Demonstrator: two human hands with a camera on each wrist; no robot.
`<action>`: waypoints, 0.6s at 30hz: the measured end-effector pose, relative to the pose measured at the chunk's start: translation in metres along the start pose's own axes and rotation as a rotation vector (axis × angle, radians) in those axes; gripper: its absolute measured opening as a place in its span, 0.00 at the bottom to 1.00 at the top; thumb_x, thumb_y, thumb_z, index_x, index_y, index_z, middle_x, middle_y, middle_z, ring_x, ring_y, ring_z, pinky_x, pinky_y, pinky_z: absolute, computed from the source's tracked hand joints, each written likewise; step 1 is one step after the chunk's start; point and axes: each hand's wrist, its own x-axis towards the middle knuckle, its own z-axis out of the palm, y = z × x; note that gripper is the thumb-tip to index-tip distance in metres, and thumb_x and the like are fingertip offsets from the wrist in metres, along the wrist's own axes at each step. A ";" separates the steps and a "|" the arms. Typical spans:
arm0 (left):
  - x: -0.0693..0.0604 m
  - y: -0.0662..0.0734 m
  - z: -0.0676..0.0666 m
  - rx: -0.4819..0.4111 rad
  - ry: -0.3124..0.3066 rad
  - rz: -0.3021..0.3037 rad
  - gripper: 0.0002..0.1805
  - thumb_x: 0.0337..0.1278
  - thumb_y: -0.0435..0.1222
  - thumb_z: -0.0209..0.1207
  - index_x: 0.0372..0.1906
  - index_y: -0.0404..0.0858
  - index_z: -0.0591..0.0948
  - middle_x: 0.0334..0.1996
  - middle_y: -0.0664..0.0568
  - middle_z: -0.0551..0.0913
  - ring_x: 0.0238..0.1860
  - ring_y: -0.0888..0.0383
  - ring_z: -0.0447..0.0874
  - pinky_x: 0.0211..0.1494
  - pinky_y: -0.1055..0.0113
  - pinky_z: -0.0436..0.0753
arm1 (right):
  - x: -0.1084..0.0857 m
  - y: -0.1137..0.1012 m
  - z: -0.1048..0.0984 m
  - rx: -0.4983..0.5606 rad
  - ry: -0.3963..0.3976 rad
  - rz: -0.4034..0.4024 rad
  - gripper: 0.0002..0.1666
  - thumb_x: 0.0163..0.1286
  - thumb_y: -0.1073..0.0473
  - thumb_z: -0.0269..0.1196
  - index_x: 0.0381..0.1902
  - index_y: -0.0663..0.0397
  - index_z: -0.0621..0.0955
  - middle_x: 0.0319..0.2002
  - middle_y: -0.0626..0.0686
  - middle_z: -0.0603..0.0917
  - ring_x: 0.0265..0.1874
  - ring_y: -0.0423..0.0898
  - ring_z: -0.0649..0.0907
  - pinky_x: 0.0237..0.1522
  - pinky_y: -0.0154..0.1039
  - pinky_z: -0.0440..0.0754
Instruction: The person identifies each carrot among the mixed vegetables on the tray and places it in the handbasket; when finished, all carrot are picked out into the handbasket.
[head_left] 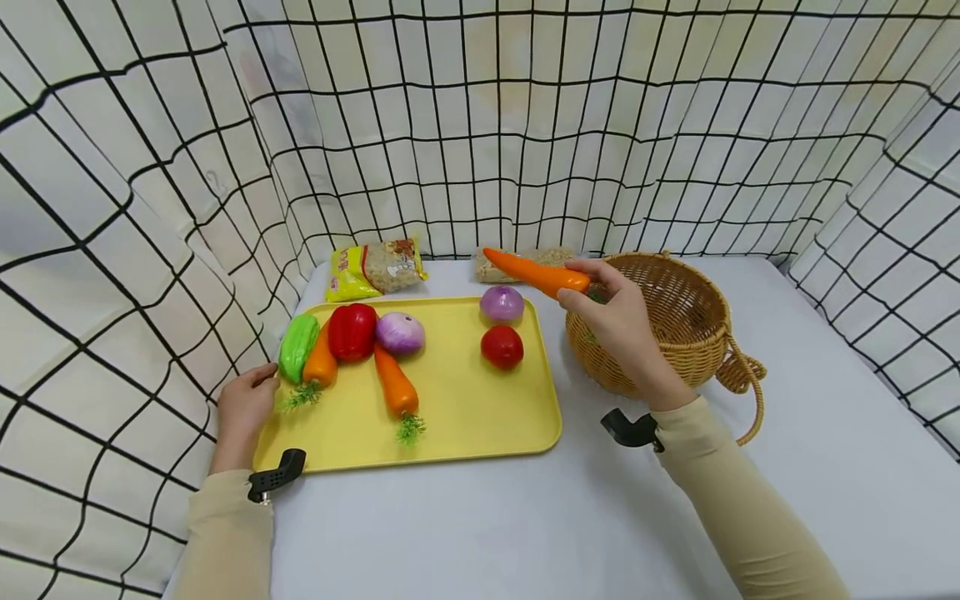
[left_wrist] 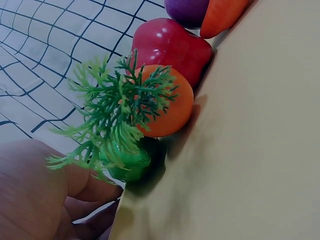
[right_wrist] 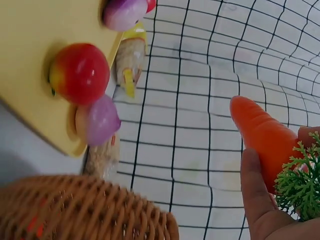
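Observation:
My right hand [head_left: 618,321] grips an orange toy carrot [head_left: 536,273] by its thick, leafy end, above the near-left rim of a wicker basket [head_left: 693,342]. The right wrist view shows the carrot [right_wrist: 262,137] pointing away, its green fronds by the palm. My left hand [head_left: 246,408] holds the left edge of a yellow tray [head_left: 465,425], fingers bent at the rim. Close to those fingers lie a green ridged vegetable [head_left: 298,346] and another carrot [head_left: 320,362]. Also on the tray are a red bell pepper [head_left: 352,332], an onion [head_left: 401,333] and a third carrot [head_left: 396,383].
A second purple onion [head_left: 502,304] and a red tomato-like fruit [head_left: 502,347] sit at the tray's right side. Behind the tray lie a yellow-labelled bag [head_left: 378,268] and a clear bag [head_left: 491,268]. Black netting [head_left: 465,167] over white cloth encloses the table's back and sides.

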 end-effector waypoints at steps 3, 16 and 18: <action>0.002 0.000 0.000 0.000 -0.005 -0.003 0.27 0.73 0.40 0.41 0.72 0.36 0.66 0.70 0.36 0.66 0.69 0.38 0.61 0.62 0.50 0.70 | 0.003 0.001 -0.015 -0.037 0.008 0.019 0.26 0.67 0.55 0.65 0.61 0.54 0.78 0.54 0.55 0.76 0.43 0.46 0.77 0.37 0.28 0.79; 0.002 -0.002 0.001 -0.019 0.012 -0.005 0.26 0.74 0.40 0.41 0.71 0.36 0.67 0.70 0.37 0.66 0.70 0.38 0.60 0.67 0.47 0.67 | 0.002 0.010 -0.078 -0.017 -0.051 0.146 0.26 0.69 0.54 0.63 0.62 0.55 0.74 0.61 0.52 0.72 0.54 0.47 0.76 0.48 0.29 0.81; 0.002 -0.001 0.001 -0.023 0.006 -0.005 0.26 0.74 0.39 0.41 0.72 0.36 0.66 0.70 0.37 0.65 0.70 0.38 0.60 0.67 0.47 0.67 | 0.001 0.012 -0.089 -0.051 -0.049 0.162 0.26 0.70 0.53 0.62 0.63 0.54 0.74 0.62 0.51 0.71 0.54 0.45 0.75 0.50 0.28 0.80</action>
